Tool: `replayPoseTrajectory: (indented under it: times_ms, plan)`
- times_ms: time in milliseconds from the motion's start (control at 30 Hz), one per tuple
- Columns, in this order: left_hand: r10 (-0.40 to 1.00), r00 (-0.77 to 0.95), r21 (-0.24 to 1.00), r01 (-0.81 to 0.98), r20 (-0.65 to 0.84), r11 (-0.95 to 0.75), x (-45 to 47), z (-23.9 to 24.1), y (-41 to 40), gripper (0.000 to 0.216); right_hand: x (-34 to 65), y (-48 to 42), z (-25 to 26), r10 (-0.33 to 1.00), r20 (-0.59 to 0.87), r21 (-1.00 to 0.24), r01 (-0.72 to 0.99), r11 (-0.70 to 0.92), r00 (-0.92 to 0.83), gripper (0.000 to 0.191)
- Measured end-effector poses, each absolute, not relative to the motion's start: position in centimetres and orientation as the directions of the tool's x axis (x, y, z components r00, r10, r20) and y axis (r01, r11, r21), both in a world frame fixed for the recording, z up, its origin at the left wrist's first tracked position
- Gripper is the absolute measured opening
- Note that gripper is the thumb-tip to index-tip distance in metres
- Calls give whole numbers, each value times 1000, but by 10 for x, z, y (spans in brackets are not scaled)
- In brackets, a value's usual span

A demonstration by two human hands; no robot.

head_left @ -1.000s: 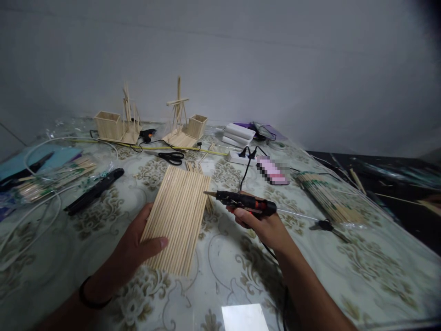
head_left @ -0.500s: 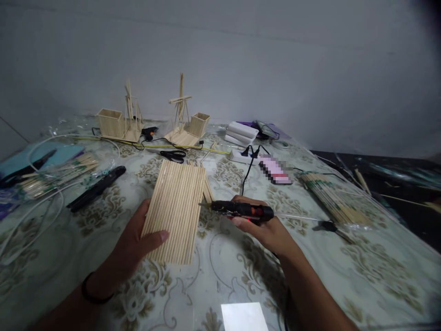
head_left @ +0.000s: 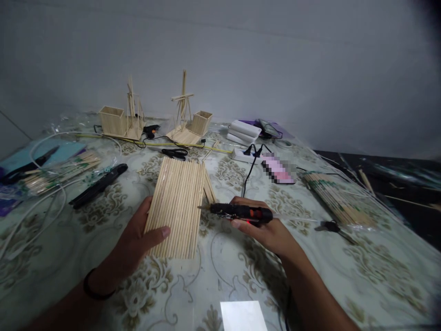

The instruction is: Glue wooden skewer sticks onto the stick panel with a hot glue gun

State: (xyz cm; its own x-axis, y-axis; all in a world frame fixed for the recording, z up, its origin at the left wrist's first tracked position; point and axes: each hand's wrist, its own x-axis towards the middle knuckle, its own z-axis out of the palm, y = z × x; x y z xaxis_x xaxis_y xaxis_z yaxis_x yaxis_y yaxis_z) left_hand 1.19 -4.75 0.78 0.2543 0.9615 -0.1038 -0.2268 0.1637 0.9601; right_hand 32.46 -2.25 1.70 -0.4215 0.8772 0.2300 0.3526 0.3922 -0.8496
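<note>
My left hand (head_left: 143,234) grips a flat panel of wooden sticks (head_left: 176,207) laid side by side, with the thumb across its front face. The fingers behind the panel are hidden. In my right hand (head_left: 262,225) is a black hot glue gun (head_left: 239,212), pointing left, a small red light showing on it. Its nozzle tip meets the panel's right edge as seen here; whether it touches I cannot tell. A clear glue stick (head_left: 296,218) sticks out of the gun's back. Loose wooden sticks (head_left: 208,185) lie behind the panel's right side.
Two stick-built models (head_left: 113,122) with boxes stand by the wall, near a second glue gun (head_left: 150,131). Black scissors (head_left: 175,153), a power strip (head_left: 243,155) with cords, a phone (head_left: 277,169) and bundled sticks (head_left: 339,202) lie around. A black tool (head_left: 99,185) rests at left.
The panel has tilted slightly, its lower edge now higher in view. The glue gun's nozzle has shifted slightly down and left along the panel's right edge. Both hands keep their holds.
</note>
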Motion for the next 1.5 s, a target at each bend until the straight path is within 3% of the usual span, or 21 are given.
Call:
replayPoseTrajectory:
  times_ms: [333,567,700,1167,1500]
  plan:
    - [969,229,964,-220,-96,148,11,10,-47,52,325,-20,14,792,254,-879,209,429,-555,41]
    - [949,252,952,-188,-190,241,9,16,-55,96,322,-19,16,732,271,-893,120,433,-625,42]
    - [941,257,949,-169,-219,267,9,21,-56,107,320,-19,18,731,269,-896,115,429,-627,46]
    - [952,257,954,-204,-163,219,11,18,-59,94,323,-21,15,813,216,-887,239,395,-541,47]
    - [961,231,961,-197,-149,196,10,20,-56,90,324,-21,15,776,215,-882,223,415,-592,47]
